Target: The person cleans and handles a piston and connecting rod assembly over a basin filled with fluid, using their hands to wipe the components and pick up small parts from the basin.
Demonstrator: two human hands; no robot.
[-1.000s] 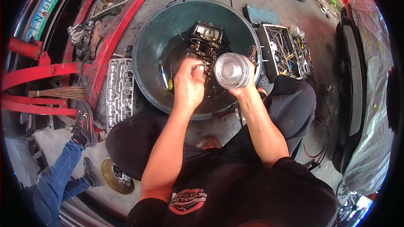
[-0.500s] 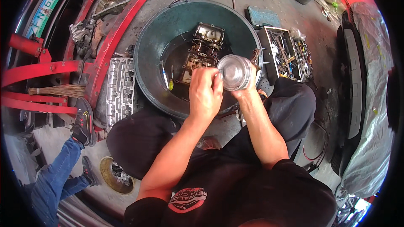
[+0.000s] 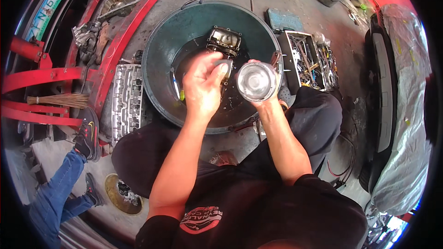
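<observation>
A round, shiny silver piston [image 3: 255, 83] rests in my right hand [image 3: 273, 87], its flat end facing up and the fingers wrapped round its side. Just left of it, apart from the piston, my left hand [image 3: 202, 85] is closed with the thumb pressed on a small grey flat piece [image 3: 223, 66]; motion blurs the fingers and I cannot make out its kind. Both hands are over a big dark green tub [image 3: 159, 41]. Inside the tub lies an oily metal engine part [image 3: 224, 40], partly hidden by my left hand, with dark liquid around it.
A box of tools [image 3: 302, 60] and a blue case [image 3: 284, 20] stand right of the tub. On the left are a silver cylinder head [image 3: 127, 99], a red metal frame [image 3: 124, 37] and a stick broom [image 3: 60, 100]. Another person's jeans-clad leg [image 3: 62, 177] shows at lower left.
My left hand has moved left, away from the piston it was touching, and the small grey piece now shows in it. My right hand still holds the piston; the view has shifted slightly.
</observation>
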